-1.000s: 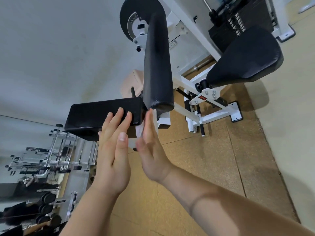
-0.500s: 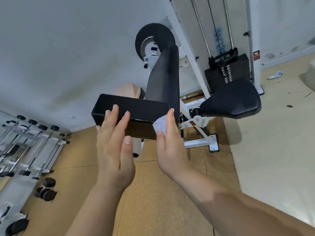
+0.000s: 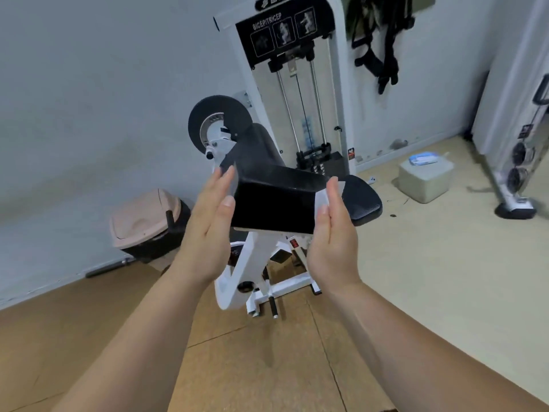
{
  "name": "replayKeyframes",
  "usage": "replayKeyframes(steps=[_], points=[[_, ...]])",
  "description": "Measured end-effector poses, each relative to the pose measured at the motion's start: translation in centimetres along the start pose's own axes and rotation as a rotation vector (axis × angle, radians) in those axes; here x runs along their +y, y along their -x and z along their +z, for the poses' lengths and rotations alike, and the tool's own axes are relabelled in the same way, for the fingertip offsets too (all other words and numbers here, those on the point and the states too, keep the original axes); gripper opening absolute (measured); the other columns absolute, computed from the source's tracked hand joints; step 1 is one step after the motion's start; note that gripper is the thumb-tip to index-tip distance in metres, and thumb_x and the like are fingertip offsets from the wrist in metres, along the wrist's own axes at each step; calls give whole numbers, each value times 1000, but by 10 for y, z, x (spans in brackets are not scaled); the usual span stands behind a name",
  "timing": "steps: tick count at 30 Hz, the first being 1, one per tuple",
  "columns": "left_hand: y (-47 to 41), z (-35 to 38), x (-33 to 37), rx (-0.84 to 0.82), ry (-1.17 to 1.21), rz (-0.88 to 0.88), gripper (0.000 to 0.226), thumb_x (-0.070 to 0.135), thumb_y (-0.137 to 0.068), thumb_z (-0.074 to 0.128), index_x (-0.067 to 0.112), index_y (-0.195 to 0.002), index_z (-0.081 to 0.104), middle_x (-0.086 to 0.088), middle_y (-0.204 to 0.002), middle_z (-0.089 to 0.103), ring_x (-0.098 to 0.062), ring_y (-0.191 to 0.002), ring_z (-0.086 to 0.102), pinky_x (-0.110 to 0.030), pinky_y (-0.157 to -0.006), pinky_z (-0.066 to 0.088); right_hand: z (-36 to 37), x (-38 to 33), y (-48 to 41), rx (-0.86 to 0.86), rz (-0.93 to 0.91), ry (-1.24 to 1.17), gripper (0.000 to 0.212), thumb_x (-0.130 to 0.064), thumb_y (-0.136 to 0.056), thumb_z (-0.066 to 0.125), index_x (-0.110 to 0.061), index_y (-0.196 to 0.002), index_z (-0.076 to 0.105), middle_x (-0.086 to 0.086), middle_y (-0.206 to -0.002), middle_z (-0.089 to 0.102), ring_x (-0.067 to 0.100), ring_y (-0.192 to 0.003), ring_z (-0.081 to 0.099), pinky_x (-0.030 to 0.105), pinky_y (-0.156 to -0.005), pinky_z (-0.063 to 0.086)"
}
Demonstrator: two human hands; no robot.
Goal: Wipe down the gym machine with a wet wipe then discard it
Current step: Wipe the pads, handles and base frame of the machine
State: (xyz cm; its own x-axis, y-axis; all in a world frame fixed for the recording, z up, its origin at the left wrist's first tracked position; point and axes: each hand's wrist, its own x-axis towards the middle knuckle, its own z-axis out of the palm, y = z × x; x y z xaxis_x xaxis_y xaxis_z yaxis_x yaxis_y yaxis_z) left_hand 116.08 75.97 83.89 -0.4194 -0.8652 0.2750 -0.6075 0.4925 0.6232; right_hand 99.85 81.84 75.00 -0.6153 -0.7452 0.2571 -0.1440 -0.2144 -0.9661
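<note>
The white biceps/triceps machine has a black arm pad right in front of me. My left hand lies flat with straight fingers against the pad's left end. My right hand, fingers also straight, presses a white wet wipe onto the pad's right end. Only the wipe's edges show past my fingers. The black seat sits behind my right hand.
A pink-lidded black waste bin stands by the wall to the left. A pack of wipes lies on a pale box on the floor at the right. Another machine's foot is at far right.
The view has swung upright onto the machine. My hands have spread apart to the pad's two ends, and the right hand has carried the wipe to the right end.
</note>
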Motion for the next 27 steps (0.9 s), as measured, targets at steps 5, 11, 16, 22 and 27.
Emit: replayKeyframes(steps=[5, 11, 16, 22, 27], points=[[-14, -9, -3, -145, 286, -113, 45, 41, -112, 18, 47, -152, 36, 29, -149, 41, 18, -136, 34, -35, -125, 26, 51, -21, -6, -89, -243, 140, 52, -26, -112, 28, -18, -162, 18, -12, -168, 15, -1, -156, 6, 19, -126, 7], [-18, -17, -23, -217, 335, -167, 44, 58, -103, 20, 65, -140, 42, 37, -152, 37, 6, -146, 29, -40, -125, 22, 95, 29, -18, 39, -560, 694, 82, -58, -106, 19, -7, -160, -16, 17, -167, -24, 38, -156, -15, 50, -127, -9], [-36, -11, -38, -133, 277, -58, 49, 57, -102, 21, 49, -139, 52, 27, -143, 50, 1, -139, 41, -46, -117, 37, 97, 44, -27, 112, -669, 713, 87, -58, -105, 25, -6, -160, -16, 17, -167, -27, 37, -156, -17, 51, -127, -9], [-51, -9, -51, -85, 143, 153, 42, 57, -102, 19, 49, -128, 51, 25, -133, 50, 4, -135, 40, -22, -113, 32, 91, 51, -31, 144, -723, 760, 84, -61, -104, 25, -15, -161, -16, 14, -167, -26, 36, -156, -17, 51, -127, -8], [-59, -3, -85, -182, 197, 338, 54, 55, -105, 21, 32, -148, 44, 15, -160, 33, -9, -152, 24, -45, -124, 23, 106, 42, -27, 214, -674, 740, 78, -62, -104, 25, -27, -163, -11, 23, -167, -18, 48, -154, -13, 61, -124, -5]])
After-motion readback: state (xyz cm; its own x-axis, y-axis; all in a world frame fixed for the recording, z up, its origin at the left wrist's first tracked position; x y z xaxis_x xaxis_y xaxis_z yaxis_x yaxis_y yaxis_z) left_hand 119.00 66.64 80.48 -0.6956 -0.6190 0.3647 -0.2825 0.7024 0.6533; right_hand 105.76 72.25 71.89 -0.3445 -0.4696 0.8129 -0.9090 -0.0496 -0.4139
